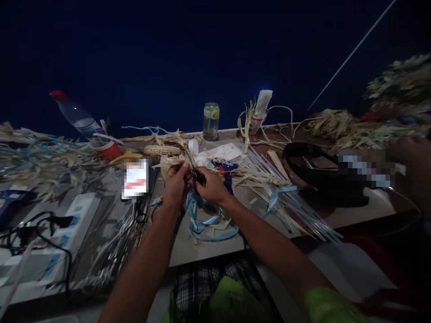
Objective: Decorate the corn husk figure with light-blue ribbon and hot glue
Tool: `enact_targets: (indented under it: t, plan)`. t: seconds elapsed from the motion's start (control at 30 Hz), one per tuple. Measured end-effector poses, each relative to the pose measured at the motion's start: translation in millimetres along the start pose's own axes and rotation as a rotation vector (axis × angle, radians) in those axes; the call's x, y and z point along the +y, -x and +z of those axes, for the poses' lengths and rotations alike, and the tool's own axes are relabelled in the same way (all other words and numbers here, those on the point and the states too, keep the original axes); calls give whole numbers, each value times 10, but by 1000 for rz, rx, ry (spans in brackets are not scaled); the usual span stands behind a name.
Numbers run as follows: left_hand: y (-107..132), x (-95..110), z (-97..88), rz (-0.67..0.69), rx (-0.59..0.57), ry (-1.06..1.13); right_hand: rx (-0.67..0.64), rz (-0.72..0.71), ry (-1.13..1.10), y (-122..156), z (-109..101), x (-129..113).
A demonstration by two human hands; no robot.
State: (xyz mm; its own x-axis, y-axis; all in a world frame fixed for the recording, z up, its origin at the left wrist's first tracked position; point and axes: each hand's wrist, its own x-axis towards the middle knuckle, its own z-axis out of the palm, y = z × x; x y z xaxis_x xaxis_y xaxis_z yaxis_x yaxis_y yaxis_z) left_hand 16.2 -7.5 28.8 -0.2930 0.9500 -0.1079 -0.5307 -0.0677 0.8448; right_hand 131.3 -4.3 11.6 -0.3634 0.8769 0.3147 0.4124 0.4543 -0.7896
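Observation:
Near the middle of the table, my left hand is closed on pale dried husk, its thumb and fingers pinched together. Just to the right, my right hand grips dark-handled scissors, whose blades point up and away beside the husk. The fingers partly hide the handles. Behind my left hand lies a corn cob. A blue glue gun with a small red light rests beyond my right hand. Light-blue ribbon lies looped on the table below both hands.
Clear glue sticks lie at right. A glass jar stands at the back, a tilted plastic bottle at back left. At left are a lit screen, wires and a power strip. Another person's hand shows far right.

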Motion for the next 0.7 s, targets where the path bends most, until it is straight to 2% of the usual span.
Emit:
enact_targets:
  t: [0.7]
  plan:
    - [-46, -69, -26, 16, 11, 47, 13, 13, 31, 16, -3, -14]
